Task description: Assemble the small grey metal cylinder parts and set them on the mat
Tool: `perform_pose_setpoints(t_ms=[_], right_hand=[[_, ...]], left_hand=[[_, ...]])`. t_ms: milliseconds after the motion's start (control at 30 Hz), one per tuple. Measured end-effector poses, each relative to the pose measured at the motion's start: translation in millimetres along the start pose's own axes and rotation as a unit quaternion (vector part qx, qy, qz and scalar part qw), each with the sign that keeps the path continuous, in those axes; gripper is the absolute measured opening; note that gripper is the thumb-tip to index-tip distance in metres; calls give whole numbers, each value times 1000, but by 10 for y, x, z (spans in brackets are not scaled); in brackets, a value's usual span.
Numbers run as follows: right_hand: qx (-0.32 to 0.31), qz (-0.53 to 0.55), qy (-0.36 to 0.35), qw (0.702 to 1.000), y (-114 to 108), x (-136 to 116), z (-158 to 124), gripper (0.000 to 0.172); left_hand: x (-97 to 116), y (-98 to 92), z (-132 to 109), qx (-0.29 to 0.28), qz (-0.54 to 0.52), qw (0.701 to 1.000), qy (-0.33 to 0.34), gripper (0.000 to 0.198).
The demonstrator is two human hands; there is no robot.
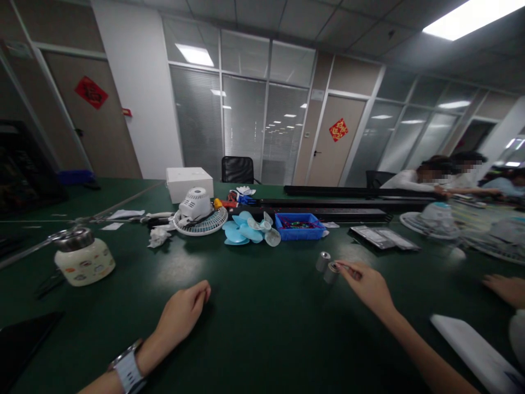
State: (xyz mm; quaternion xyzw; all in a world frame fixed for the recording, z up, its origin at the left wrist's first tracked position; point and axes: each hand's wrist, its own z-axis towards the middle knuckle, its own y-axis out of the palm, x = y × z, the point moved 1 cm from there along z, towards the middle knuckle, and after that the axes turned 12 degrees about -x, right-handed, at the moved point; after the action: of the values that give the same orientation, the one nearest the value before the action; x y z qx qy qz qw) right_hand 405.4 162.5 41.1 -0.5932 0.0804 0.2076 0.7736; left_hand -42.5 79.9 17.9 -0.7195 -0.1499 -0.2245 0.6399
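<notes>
Two small grey metal cylinders stand upright close together on the dark green table: a rear cylinder (323, 262) and a front cylinder (330, 273). My right hand (367, 282) reaches in from the right, its thumb and forefinger pinched at the top of the front cylinder. What exactly lies between those fingertips is too small to make out. My left hand (182, 311) rests on the table to the left, fingers curled inward in a loose fist, with nothing visible in it. A watch (128, 365) with a light strap is on my left wrist.
Across the back lie light-blue fan blades (241, 229), a white fan part (197, 210), a blue tray (300, 227) with wires and long black bars (328, 214). A cream jar (85, 264) stands left. Another person's hand (506, 289) and a white slab (471, 350) are right.
</notes>
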Motion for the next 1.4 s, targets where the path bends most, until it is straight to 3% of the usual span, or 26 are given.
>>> perform_pose_setpoints(t_ms=[267,467,533,633,733,867,967,1100,1233,1400], right_hand=[[-19,-57,-11,998,7,-77,-33,39],[52,-134,-47,989,-34,-236,97,48],[12,-157,-38,987,-44,-369,197,50],[-106,-181,-1,978,-41,-542,373,46],[-180,-191,38,964,-40,-586,544,41],[-184,-183,26,965,-18,-578,657,31],[-180,-128,-49,974,46,-789,546,30],[-187,21,-194,963,206,-1438,166,35],[-203,130,-274,931,437,-2010,-155,40],[-177,224,-261,922,786,-2127,-275,36]], left_hand=[[30,-22,-8,-4,8,1000,0,26],[-12,6,4,5,1,1000,7,25],[-25,14,4,8,-1,1000,10,26],[-25,16,-3,12,-2,1000,9,26],[-12,15,-7,14,1,1000,7,26],[-8,20,-6,20,8,1000,5,26],[6,15,-22,36,13,999,9,26],[98,-11,-87,114,44,987,103,28],[223,-2,-187,183,118,942,256,35],[291,52,-246,148,206,902,349,55]])
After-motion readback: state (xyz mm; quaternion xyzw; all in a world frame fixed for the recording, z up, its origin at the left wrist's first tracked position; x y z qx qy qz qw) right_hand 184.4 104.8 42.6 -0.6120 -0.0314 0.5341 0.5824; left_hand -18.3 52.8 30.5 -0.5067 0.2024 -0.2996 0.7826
